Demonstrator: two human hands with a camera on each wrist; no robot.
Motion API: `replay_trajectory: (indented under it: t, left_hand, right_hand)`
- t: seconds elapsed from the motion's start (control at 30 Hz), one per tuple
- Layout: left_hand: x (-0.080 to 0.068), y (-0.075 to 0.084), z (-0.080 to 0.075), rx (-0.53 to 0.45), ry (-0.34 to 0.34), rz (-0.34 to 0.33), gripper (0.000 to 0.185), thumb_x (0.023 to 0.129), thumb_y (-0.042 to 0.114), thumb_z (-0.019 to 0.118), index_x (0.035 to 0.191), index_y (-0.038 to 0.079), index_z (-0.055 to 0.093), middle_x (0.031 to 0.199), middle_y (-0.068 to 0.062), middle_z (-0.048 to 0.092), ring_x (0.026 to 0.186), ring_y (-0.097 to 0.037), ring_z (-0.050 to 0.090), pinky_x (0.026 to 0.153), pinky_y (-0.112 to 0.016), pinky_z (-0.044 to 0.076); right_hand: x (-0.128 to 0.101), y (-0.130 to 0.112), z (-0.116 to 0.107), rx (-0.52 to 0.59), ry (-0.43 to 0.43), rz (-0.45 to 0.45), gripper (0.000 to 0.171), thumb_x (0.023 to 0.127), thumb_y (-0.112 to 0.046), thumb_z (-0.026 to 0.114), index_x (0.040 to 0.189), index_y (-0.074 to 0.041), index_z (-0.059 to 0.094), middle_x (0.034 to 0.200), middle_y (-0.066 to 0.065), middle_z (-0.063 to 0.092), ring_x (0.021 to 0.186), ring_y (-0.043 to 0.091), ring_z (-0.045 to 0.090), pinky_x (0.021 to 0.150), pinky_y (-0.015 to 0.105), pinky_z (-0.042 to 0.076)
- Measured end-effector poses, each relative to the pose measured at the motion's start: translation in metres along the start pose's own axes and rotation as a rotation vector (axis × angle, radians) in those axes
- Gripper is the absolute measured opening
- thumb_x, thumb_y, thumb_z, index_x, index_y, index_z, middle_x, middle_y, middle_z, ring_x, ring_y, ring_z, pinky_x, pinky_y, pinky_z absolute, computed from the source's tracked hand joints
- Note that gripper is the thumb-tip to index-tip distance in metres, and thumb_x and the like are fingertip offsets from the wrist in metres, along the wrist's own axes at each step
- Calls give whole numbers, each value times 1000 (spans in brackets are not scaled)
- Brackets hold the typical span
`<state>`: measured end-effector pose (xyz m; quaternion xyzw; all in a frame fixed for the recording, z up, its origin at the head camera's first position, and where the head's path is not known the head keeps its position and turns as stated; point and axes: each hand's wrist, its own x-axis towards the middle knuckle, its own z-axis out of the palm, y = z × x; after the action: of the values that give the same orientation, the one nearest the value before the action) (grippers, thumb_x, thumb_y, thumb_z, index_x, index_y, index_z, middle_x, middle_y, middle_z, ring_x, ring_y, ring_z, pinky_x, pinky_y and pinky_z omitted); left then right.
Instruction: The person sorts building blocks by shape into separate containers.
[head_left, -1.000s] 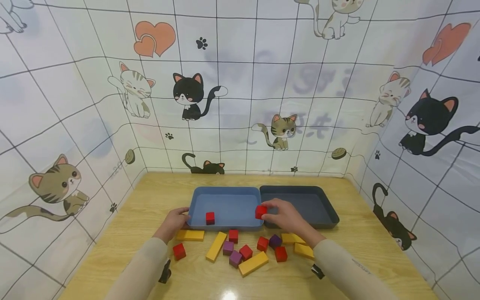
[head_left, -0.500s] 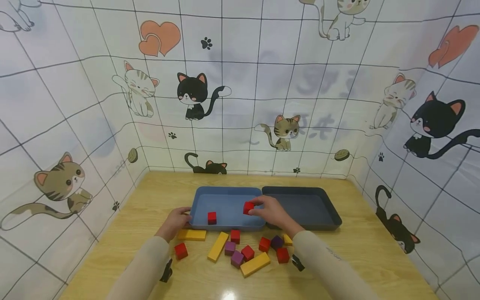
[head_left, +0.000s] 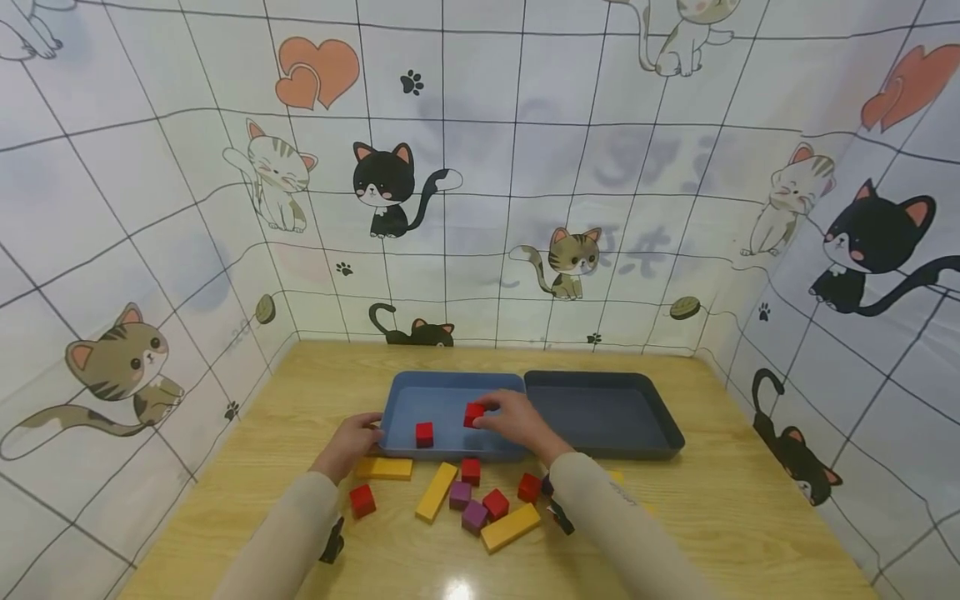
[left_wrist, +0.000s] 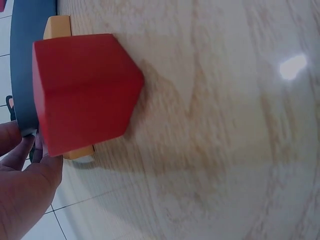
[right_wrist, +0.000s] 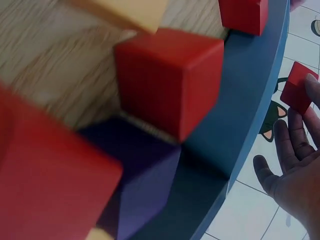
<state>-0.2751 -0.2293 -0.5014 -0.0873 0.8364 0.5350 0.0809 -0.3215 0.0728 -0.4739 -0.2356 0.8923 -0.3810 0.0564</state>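
My right hand (head_left: 517, 417) pinches a red cube (head_left: 473, 415) between thumb and fingertips, above the blue tray (head_left: 442, 381). In the right wrist view this red cube (right_wrist: 299, 87) shows past the tray wall, with the other fingers spread. My left hand (head_left: 351, 446) holds the blue tray by its left edge; in the left wrist view, thumb and fingers (left_wrist: 25, 175) pinch the tray's wall (left_wrist: 27, 65). Another red cube (head_left: 424, 434) lies in the tray, towards its front left. A large red cube (left_wrist: 85, 95) partly covers the left wrist view.
A dark grey tray (head_left: 600, 450) stands right beside the blue one. In front lie purple cubes (head_left: 474, 517), more red cubes (head_left: 362, 501) and yellow blocks (head_left: 511, 527) on the wooden table (head_left: 420, 575). The right forearm hides some blocks. A cat-print sheet (head_left: 480, 167) surrounds the table.
My right hand has moved left with the red cube, from the blue tray's right edge to over its inside. The left hand stays at the tray's left edge.
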Motion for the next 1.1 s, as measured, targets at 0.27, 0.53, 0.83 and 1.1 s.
replay_trajectory:
  t: [0.27, 0.53, 0.83, 1.1]
  left_hand:
    - [0, -3, -1, -16, 14, 12, 44, 98, -1, 49, 141, -10, 46, 115, -26, 59, 95, -28, 62, 91, -44, 52]
    - [0, -2, -2, -26, 8, 0, 44, 99, -1, 48, 142, -9, 46, 117, -26, 58, 99, -31, 61, 94, -45, 51]
    - [0, -1, 0, -26, 12, 22, 43, 98, -1, 49, 140, -10, 48, 114, -24, 60, 94, -28, 62, 90, -43, 53]
    - [-2, 0, -1, -29, 26, 16, 43, 98, -1, 48, 140, -10, 47, 114, -25, 60, 95, -28, 61, 90, -43, 52]
  right_hand:
    - [13, -5, 22, -34, -14, 7, 35, 88, -19, 75, 121, -6, 70, 116, 9, 68, 110, 28, 61, 94, 45, 50]
    - [20, -14, 40, -68, -43, 24, 34, 88, -19, 74, 121, -7, 70, 117, 7, 68, 110, 26, 61, 94, 43, 50]
    - [22, -21, 52, -97, -34, 31, 33, 88, -15, 75, 119, -5, 70, 114, 9, 69, 107, 27, 63, 93, 43, 51]
    - [23, -22, 57, -94, -64, 34, 43, 90, -18, 73, 129, -3, 65, 121, 12, 67, 113, 29, 61, 95, 44, 50]
